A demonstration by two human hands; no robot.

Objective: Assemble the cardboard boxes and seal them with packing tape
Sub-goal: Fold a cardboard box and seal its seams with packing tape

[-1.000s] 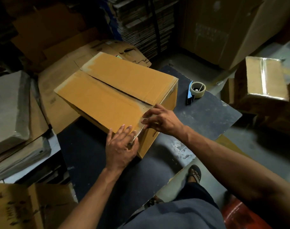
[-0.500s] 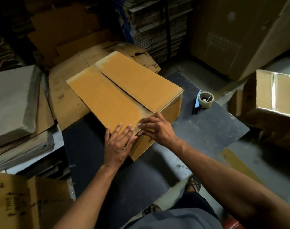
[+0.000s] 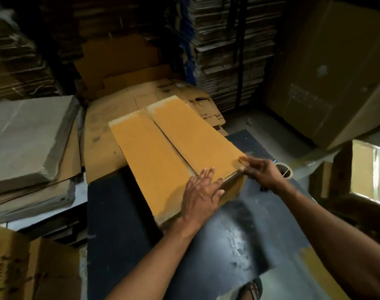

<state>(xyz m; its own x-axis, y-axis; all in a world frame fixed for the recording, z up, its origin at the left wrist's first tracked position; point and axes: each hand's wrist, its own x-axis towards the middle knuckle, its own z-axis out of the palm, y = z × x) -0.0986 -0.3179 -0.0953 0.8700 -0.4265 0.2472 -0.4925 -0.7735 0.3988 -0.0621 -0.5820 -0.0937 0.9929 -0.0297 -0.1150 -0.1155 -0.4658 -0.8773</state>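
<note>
The long, smooth orange-brown cardboard box runs away leftward; the flat left hand presses its flap, and the right hand pinches the near corner.

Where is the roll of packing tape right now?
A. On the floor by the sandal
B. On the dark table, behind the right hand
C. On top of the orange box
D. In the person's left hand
B: the tape roll sits on the dark table, partly hidden behind the right hand, which is at the orange box corner.
</note>
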